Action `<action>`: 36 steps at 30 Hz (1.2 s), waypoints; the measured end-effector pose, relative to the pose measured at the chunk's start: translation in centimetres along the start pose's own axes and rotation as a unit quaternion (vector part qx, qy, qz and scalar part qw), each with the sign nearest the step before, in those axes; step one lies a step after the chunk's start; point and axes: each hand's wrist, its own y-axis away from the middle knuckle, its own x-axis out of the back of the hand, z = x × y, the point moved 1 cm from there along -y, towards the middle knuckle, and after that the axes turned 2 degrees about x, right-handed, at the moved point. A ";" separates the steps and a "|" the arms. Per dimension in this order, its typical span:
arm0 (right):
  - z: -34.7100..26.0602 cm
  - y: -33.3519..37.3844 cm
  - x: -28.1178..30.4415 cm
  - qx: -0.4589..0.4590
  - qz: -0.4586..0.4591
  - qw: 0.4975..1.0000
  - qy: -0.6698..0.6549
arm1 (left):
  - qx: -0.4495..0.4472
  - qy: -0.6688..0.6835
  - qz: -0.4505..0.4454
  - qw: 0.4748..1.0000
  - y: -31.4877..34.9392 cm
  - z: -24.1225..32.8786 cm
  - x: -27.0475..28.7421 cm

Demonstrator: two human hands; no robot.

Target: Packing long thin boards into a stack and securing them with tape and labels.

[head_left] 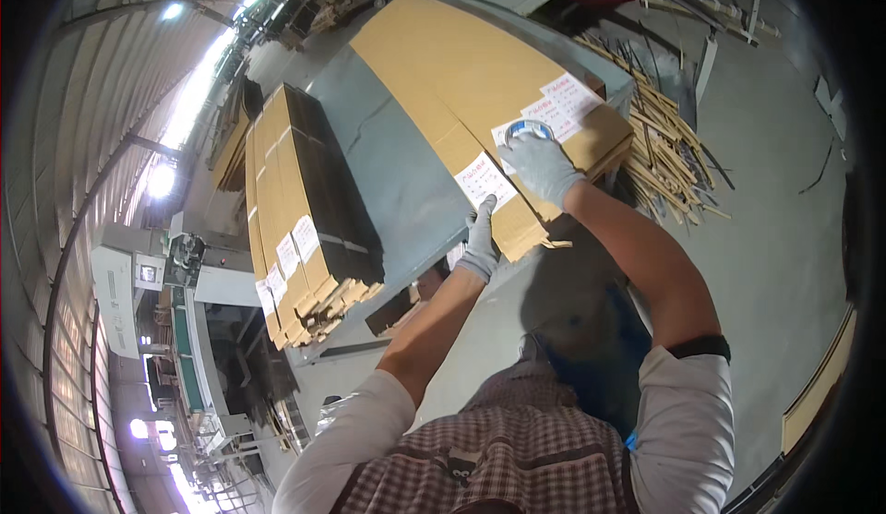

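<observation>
My right hand (543, 169), in a grey glove, is closed around a tape roll (529, 130) with a blue and white ring. It rests over a white label on the flat cardboard stack (434, 53). My left hand (480, 245), also gloved, touches the near left corner of this stack. One of its fingers lies stretched at the lower edge of a printed white label (484, 182); its other fingers are partly hidden. More overlapping labels (561, 103) lie on the cardboard to the right. A seam runs lengthwise between the two cardboard portions.
Strapped cardboard bundles (291, 200) with white labels stand at the left of the grey table (369, 145). Many thin cardboard strips (664, 145) are heaped beyond the stack's right side. A machine (129, 279) stands farther left. Grey floor (766, 237) extends along the right.
</observation>
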 end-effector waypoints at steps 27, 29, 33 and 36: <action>-2.9 7.3 14.0 -0.098 -0.392 0.879 -0.255 | 0.038 -0.091 -0.216 0.971 17.9 -0.6 6.6; 2.2 15.3 3.8 -0.052 -0.446 0.879 -0.158 | 0.042 -0.130 -0.230 0.964 14.2 -4.7 6.5; -1.7 17.7 -5.9 -0.171 -0.358 0.701 -0.593 | 0.061 -0.226 -0.193 0.953 11.8 -5.8 4.4; -2.0 17.8 -5.0 -0.039 -0.408 0.770 -0.489 | -0.001 -0.113 -0.315 0.942 10.2 -7.9 5.0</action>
